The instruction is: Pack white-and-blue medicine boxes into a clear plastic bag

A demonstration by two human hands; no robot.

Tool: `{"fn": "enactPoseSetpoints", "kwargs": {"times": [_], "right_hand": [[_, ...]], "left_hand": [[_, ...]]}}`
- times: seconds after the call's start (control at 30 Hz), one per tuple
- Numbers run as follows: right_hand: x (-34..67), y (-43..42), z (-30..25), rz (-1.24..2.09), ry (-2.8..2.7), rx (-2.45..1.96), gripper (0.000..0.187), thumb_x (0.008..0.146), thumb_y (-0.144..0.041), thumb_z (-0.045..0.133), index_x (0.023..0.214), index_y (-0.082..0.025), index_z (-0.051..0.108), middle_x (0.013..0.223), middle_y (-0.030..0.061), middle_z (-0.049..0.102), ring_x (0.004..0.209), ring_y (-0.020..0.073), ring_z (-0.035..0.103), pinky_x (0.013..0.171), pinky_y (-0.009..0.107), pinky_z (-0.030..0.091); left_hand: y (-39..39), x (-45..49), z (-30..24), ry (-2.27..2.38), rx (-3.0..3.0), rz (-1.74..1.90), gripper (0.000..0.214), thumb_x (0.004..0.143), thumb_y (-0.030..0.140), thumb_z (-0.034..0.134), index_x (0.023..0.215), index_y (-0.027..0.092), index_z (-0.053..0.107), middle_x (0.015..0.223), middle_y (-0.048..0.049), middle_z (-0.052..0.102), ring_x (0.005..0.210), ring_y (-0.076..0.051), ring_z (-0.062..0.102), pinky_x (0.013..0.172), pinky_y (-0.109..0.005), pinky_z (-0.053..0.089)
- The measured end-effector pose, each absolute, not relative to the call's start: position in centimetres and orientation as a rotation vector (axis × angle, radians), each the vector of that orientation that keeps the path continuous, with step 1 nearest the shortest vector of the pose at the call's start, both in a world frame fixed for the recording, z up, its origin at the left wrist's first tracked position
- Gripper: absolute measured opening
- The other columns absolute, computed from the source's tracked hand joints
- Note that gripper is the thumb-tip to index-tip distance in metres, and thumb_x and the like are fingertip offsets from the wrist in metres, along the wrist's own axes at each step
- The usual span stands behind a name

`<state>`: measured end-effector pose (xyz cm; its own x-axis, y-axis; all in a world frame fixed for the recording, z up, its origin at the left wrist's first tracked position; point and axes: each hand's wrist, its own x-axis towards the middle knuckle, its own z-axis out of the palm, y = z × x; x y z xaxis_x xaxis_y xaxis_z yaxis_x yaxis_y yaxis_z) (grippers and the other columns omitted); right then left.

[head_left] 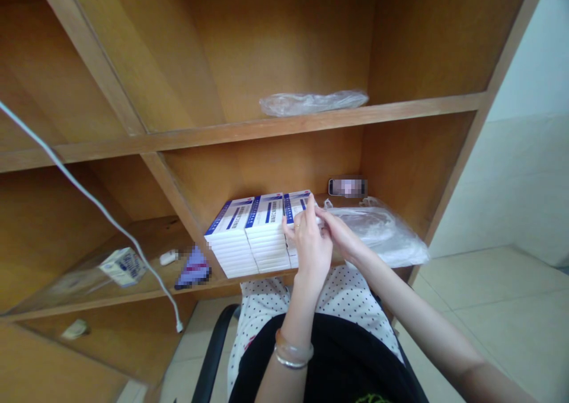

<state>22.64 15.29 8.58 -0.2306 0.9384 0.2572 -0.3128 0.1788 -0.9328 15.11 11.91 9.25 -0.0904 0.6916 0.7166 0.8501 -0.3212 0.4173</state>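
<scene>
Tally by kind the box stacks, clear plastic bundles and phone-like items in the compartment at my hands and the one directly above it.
Box stacks: 3 (left stack, middle stack, right stack)
Clear plastic bundles: 2 (upper bundle, lower bundle)
Phone-like item: 1
Total: 6

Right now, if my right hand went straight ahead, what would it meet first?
Your right hand would probably meet your left hand, then the rightmost box stack; depth is unclear.

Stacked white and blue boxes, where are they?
The boxes stand at the head view's centre in wooden shelving, left of the clear plastic bag, the left hand at the rightmost stack.
</scene>
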Motion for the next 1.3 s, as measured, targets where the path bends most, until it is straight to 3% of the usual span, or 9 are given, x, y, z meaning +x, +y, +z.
{"fn": "enactPoseSetpoints", "kwargs": {"times": [0.2,0.33,0.53,0.67,0.83,0.97,1.07,1.17,1.3], "right_hand": [[22.7,14.6,9.1,1.341,-1.301,-0.562,0.028,0.081,-0.039,0.059,0.105,-0.027,0.066,0.118,-0.0003,0.064,0.117,0.0203,0.053,0.107,0.038,0.034],[22.9,14.5,9.1,1.348,-1.259,-0.52,0.024,0.079,-0.035,0.06,0.101,-0.029,0.067,0.116,-0.0025,0.064,0.119,0.0193,0.051,0.109,0.037,0.032],[22.9,15.8,8.4,1.423,-1.001,-0.529,0.021,0.076,-0.036,0.064,0.091,-0.023,0.069,0.11,0.0012,0.066,0.113,0.0191,0.055,0.103,0.033,0.04],[23.4,16.9,7.9,1.441,-0.899,-0.541,0.022,0.069,-0.033,0.07,0.087,-0.021,0.068,0.1,0.0019,0.069,0.102,0.019,0.06,0.094,0.031,0.047],[25.8,17.6,9.1,1.517,-0.856,-0.643,0.015,0.069,-0.032,0.067,0.077,-0.02,0.063,0.079,0.0007,0.07,0.078,0.0177,0.065,0.075,0.029,0.053],[29.2,17.6,10.7,1.331,-1.126,-0.743,0.032,0.072,-0.037,0.059,0.099,-0.021,0.065,0.104,0.0047,0.07,0.092,0.0229,0.066,0.076,0.034,0.053],[31.7,17.2,11.6,1.028,-1.356,-0.774,0.039,0.072,-0.035,0.059,0.109,-0.024,0.065,0.124,0.005,0.063,0.109,0.0258,0.06,0.082,0.036,0.052],[33.5,16.2,12.3,0.77,-1.47,-0.83,0.034,0.074,-0.035,0.059,0.106,-0.026,0.067,0.134,0.0035,0.055,0.128,0.0281,0.045,0.093,0.04,0.048],[35.4,15.2,12.9,0.557,-1.517,-0.986,0.058,0.077,-0.04,0.06,0.133,-0.03,0.05,0.146,0.0018,0.041,0.137,0.0281,0.033,0.102,0.044,0.042]], "left_hand": [[12.2,14.6,9.0,-1.623,-2.039,-1.419,0.077,0.079,0.009,0.054,0.146,0.029,0.021,0.12,-0.0068,0.063,0.117,-0.027,0.051,0.111,-0.055,0.017],[12.5,14.6,8.7,-1.593,-2.02,-1.415,0.07,0.081,0.012,0.053,0.144,0.029,0.028,0.125,-0.0077,0.06,0.119,-0.027,0.05,0.111,-0.055,0.018],[12.7,15.1,8.1,-1.545,-2.019,-1.442,0.058,0.084,0.014,0.049,0.139,0.027,0.038,0.13,-0.0076,0.057,0.12,-0.025,0.05,0.113,-0.052,0.018],[12.2,15.4,8.3,-1.473,-2.093,-1.412,0.052,0.083,0.016,0.049,0.134,0.024,0.043,0.139,-0.0081,0.049,0.128,-0.025,0.044,0.113,-0.049,0.021],[11.2,15.5,9.1,-1.262,-2.122,-1.646,0.038,0.086,0.025,0.051,0.124,0.022,0.05,0.149,-0.0093,0.033,0.136,-0.024,0.033,0.112,-0.043,0.029],[11.6,16.1,8.9,-1.541,-2.034,-2.067,0.05,0.091,0.036,0.048,0.136,0.022,0.034,0.152,-0.0105,0.027,0.14,-0.024,0.027,0.112,-0.042,0.03],[12.5,17.1,8.7,-1.819,-2.174,-2.484,0.061,0.09,0.041,0.05,0.142,0.021,0.026,0.148,-0.0128,0.036,0.134,-0.025,0.038,0.106,-0.039,0.039],[13.2,18.4,8.8,-1.81,-2.571,-2.85,0.066,0.084,0.041,0.06,0.14,0.022,0.032,0.138,-0.0131,0.05,0.122,-0.027,0.052,0.097,-0.041,0.048],[14.0,20.1,8.9,-1.436,-2.762,-3.322,0.056,0.075,0.03,0.071,0.127,0.02,0.051,0.129,-0.0124,0.058,0.113,-0.027,0.058,0.095,-0.045,0.049]]}}
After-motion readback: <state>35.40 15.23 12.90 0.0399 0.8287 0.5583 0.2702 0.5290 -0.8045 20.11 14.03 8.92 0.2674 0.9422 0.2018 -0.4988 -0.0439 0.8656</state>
